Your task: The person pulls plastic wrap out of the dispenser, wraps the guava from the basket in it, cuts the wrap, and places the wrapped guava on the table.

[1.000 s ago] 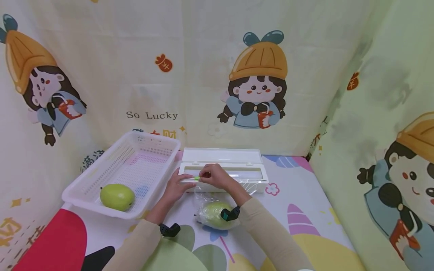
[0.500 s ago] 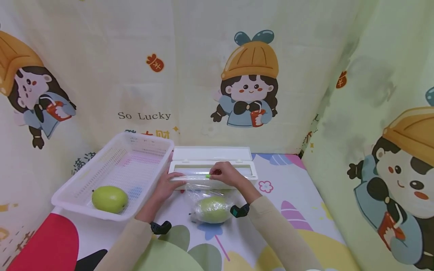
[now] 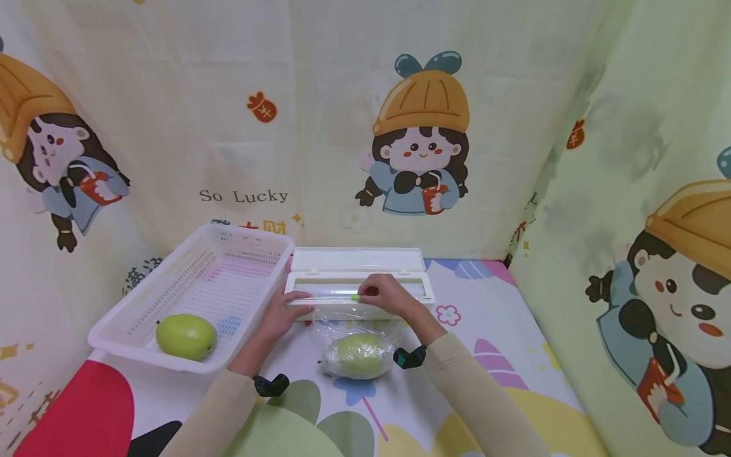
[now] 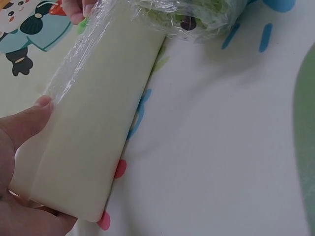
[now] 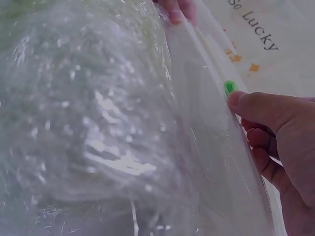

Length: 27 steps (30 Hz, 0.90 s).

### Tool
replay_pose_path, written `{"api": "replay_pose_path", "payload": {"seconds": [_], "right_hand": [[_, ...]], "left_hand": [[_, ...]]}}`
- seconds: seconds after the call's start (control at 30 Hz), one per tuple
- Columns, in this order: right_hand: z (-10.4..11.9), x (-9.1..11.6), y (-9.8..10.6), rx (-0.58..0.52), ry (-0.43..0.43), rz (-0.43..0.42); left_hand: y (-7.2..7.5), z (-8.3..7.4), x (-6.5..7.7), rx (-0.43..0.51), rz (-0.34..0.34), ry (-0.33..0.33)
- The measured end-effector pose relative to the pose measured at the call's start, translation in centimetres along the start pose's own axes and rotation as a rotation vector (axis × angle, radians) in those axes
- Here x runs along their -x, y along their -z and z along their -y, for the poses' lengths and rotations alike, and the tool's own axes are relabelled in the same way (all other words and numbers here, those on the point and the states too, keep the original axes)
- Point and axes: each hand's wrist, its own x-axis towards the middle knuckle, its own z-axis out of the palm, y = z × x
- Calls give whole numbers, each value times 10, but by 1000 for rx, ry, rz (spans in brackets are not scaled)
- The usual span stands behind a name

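A white cling film dispenser [image 3: 421, 304] lies at the back of the table with its lid raised. My left hand [image 3: 280, 313] grips its left end; in the left wrist view the thumb [image 4: 30, 122] presses the top edge and the other fingers reach around the end. Between thumb and fingers, my right hand [image 3: 391, 296] pinches the small green slider cutter [image 5: 230, 87] on the dispenser's front edge. Clear film [image 4: 74, 66] hangs over that edge down to a green mango [image 3: 361, 357], which is wrapped in crinkled film in front of the box.
To the left stands a white perforated basket [image 3: 240, 273] holding a bare green mango [image 3: 186, 336]. A printed cloth [image 3: 334, 190] hangs close behind the dispenser, with another to each side. The patterned tablecloth [image 3: 436, 374] extends in front and to the right.
My right hand has slid the green cutter rightward along the dispenser's edge, mostly in the first half second. My left hand keeps its hold on the left end. The head view has turned slightly right.
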Motion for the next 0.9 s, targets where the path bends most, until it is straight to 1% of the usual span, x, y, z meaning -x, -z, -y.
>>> {"api": "replay_pose_path", "payload": {"seconds": [0.1, 0.17, 0.23, 0.47, 0.57, 0.73, 0.83, 0.9], "right_hand": [[-3, 2, 0, 1, 0, -3], [-4, 4, -1, 4, -2, -4], [-4, 5, 0, 5, -5, -3], [-6, 11, 3, 14, -24, -9], [-7, 14, 5, 21, -40, -22], [-11, 21, 11, 38, -27, -33], [-17, 30, 18, 65, -10, -56], [-24, 39, 24, 87, -28, -82]], "left_hand": [[-2, 14, -4, -16, -14, 8], [-2, 14, -3, -18, -13, 25], [-2, 15, -3, -14, -12, 26], [-2, 14, -3, -5, 14, 1], [-2, 14, -3, -9, 4, 1], [-2, 14, -3, -25, -11, 20], [-2, 15, -4, -47, -21, 28], [-1, 15, -4, -60, -37, 36]]}}
